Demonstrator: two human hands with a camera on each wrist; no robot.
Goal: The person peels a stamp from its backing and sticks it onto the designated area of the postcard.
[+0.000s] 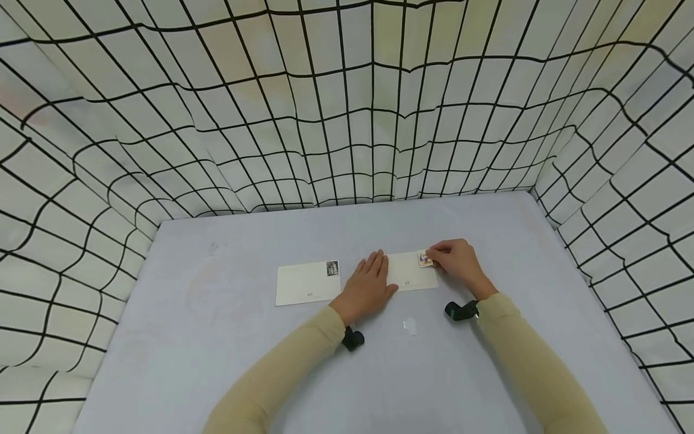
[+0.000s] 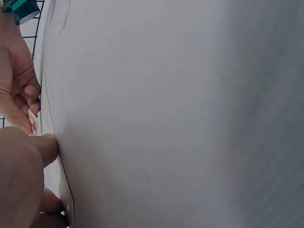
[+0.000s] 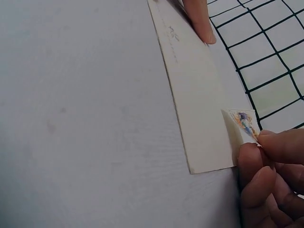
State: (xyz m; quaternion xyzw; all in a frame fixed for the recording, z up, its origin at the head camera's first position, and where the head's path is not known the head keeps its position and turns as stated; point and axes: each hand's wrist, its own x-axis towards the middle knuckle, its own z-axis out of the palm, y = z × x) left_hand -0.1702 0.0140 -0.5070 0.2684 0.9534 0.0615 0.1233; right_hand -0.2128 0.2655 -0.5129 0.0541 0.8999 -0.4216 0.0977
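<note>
A cream envelope (image 1: 410,277) lies flat on the white table. My left hand (image 1: 367,290) rests on its left part with fingers straight and the palm down. At the envelope's top right corner, my right hand (image 1: 461,265) pinches a postage stamp (image 3: 244,123) with a colourful picture between thumb and finger. In the right wrist view the stamp stands tilted, with its near edge close to the envelope; whether it touches there I cannot tell. A sliver of the stamp (image 2: 33,122) also shows in the left wrist view, beyond my left thumb.
Left of my left hand lies a second envelope (image 1: 303,284), bearing a dark stamp (image 1: 332,268) in its top right corner. A small translucent scrap (image 1: 409,326) lies nearer me. Black netting (image 1: 374,108) over white walls surrounds the table's back and sides.
</note>
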